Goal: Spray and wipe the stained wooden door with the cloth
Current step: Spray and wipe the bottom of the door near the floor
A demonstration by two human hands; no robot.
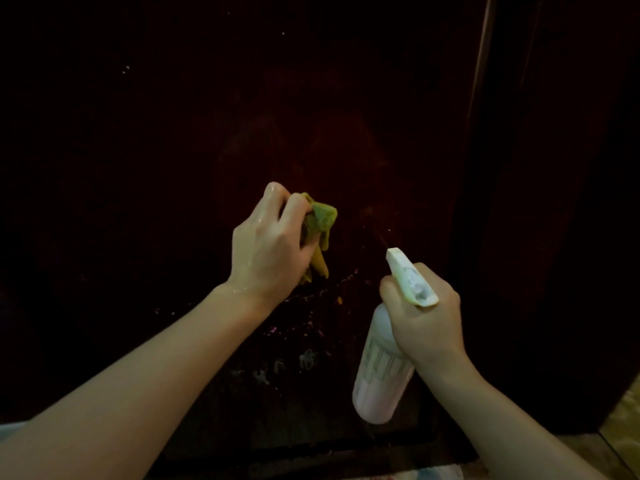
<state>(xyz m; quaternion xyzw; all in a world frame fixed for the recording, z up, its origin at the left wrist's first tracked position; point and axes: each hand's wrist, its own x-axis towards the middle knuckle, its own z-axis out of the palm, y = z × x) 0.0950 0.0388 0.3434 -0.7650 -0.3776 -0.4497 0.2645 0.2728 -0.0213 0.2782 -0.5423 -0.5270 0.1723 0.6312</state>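
The dark brown wooden door [242,98] fills the view, with pale stains and specks [304,355] low on its panel. My left hand [266,244] grips a bunched yellow-green cloth [320,226] close against the door, just above the stains. My right hand [426,313] holds a translucent white spray bottle [381,375] by its neck, fingers round the trigger head. The nozzle [394,252] points up and left at the door, and a thin mist streak leaves it.
The door's lit right edge [481,81] runs top to bottom, with the dark frame [554,202] beyond it. A tan floor [623,420] shows at the lower right. A pale surface sits at the bottom edge [433,474].
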